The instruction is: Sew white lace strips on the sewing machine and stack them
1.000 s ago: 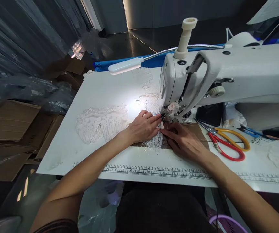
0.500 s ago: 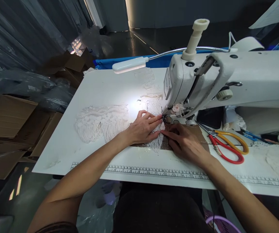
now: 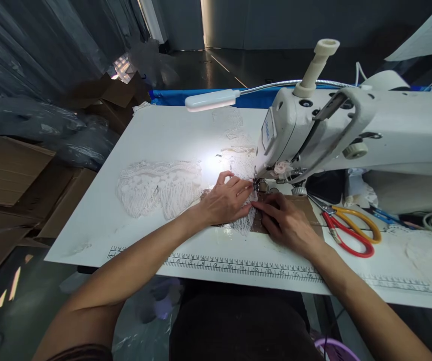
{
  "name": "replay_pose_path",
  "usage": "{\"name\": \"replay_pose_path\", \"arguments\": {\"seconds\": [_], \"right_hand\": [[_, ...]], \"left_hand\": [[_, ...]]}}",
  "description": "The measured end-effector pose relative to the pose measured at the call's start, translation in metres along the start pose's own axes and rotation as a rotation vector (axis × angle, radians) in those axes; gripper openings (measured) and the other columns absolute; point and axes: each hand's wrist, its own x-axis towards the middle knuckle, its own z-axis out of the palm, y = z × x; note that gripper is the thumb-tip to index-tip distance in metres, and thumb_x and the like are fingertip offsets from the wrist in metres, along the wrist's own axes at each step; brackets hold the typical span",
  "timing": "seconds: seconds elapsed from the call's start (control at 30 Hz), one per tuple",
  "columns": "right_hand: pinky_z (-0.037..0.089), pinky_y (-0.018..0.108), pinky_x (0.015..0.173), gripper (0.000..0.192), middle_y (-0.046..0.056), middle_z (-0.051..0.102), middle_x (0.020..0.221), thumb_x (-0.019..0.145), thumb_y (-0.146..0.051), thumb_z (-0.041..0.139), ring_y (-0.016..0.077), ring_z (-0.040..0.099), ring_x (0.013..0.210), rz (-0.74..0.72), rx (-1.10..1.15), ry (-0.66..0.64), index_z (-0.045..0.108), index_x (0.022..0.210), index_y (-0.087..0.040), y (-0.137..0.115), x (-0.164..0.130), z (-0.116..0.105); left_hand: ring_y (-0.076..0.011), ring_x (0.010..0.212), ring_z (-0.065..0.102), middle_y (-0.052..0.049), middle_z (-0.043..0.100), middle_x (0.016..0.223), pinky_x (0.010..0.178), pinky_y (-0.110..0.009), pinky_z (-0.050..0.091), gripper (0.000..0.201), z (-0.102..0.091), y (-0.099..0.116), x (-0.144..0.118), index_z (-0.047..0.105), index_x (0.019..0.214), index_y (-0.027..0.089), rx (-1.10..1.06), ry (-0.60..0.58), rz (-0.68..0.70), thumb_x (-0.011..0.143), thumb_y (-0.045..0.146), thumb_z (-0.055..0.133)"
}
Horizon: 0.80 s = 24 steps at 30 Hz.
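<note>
Under the sewing machine's presser foot [image 3: 255,183] runs a strip of white fringed lace [image 3: 246,224]. My left hand [image 3: 226,201] lies over this lace just left of the needle, fingers lightly bent and spread, pressing it down. To the right, my right hand [image 3: 287,220] pinches the lace's near right edge between forefinger and thumb, its other fingers curled. What lies beneath the fingertips is partly hidden. Both hands rest by a brown plate [image 3: 306,205] on the table. A second piece of fringed lace [image 3: 156,188] is spread out left of my left hand.
The white sewing machine [image 3: 321,125] fills the right side, with a lit lamp [image 3: 212,100] reaching over the table [image 3: 99,215]. Scissors with red and yellow handles [image 3: 355,228] lie right of my right hand. Blue-handled snips [image 3: 385,215] lie beyond. Cardboard boxes [image 3: 13,170] stand left.
My left fingers have bent and drawn back a little from the presser foot. My right hand keeps nearly the same place at the lace edge. The view has shifted slightly.
</note>
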Motion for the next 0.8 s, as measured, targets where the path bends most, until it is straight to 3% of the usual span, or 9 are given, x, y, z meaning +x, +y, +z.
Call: {"name": "replay_pose_path", "arguments": {"seconds": [0.1, 0.2, 0.57, 0.8], "right_hand": [[0.056, 0.042, 0.073, 0.036, 0.016, 0.059, 0.108, 0.095, -0.021, 0.045, 0.0265, 0.060, 0.092, -0.021, 0.000, 0.013, 0.068, 0.122, -0.016, 0.000, 0.001, 0.000], [0.056, 0.041, 0.072, 0.035, 0.016, 0.059, 0.106, 0.095, -0.020, 0.044, 0.0264, 0.060, 0.091, -0.020, -0.002, 0.011, 0.068, 0.121, -0.016, -0.001, 0.001, -0.001], [0.057, 0.042, 0.072, 0.038, 0.018, 0.058, 0.102, 0.094, -0.018, 0.040, 0.0265, 0.061, 0.084, 0.104, -0.051, -0.058, 0.064, 0.124, -0.014, -0.006, 0.013, -0.002], [0.056, 0.042, 0.074, 0.039, 0.016, 0.058, 0.094, 0.092, -0.014, 0.040, 0.0270, 0.061, 0.082, 0.106, -0.096, -0.079, 0.061, 0.125, -0.014, -0.003, 0.018, 0.001]], "left_hand": [[-0.0166, 0.084, 0.062, -0.005, 0.073, 0.105, 0.098, -0.044, 0.043, 0.021, 0.002, 0.000, 0.001, 0.068, 0.098, 0.016, -0.012, 0.080, 0.092, 0.098, 0.024, 0.049], [-0.0156, 0.078, 0.061, -0.003, 0.074, 0.104, 0.093, -0.042, 0.045, 0.020, 0.003, -0.002, 0.001, 0.070, 0.097, 0.017, -0.034, 0.103, 0.104, 0.096, 0.024, 0.051], [-0.0216, 0.092, 0.063, -0.009, 0.066, 0.125, 0.099, -0.048, 0.042, 0.032, -0.006, -0.002, 0.004, 0.068, 0.114, 0.016, -0.023, -0.089, -0.023, 0.097, 0.033, 0.046], [-0.0236, 0.098, 0.062, -0.013, 0.064, 0.127, 0.097, -0.045, 0.041, 0.035, -0.007, 0.002, 0.010, 0.064, 0.118, 0.013, 0.004, -0.131, -0.104, 0.099, 0.033, 0.044]]}}
